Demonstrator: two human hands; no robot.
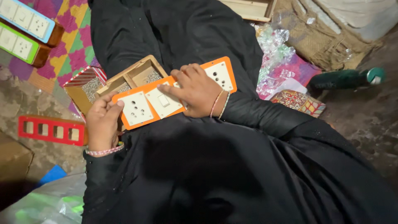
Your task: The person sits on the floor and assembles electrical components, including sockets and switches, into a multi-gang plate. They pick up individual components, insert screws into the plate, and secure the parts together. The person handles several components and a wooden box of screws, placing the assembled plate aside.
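An orange switch plate [159, 110] with white sockets and a white switch lies across my lap over black cloth. My left hand [101, 124] grips its left end, thumb on the left socket [137, 108]. My right hand [197, 90] presses flat on the plate's middle, covering part of it, with fingers by the white switch [163, 101]. Another white socket [219, 75] shows at the plate's right end. Under the plate sits an open wooden box [137, 74].
A red empty plate frame [52, 130] lies on the floor at left. Blue [27, 18] and green [18, 43] finished switch boards rest top left. A small box of screws [89, 85], crumpled clear plastic [275, 54], a patterned box [298, 101] and a green bottle [346, 79] lie around.
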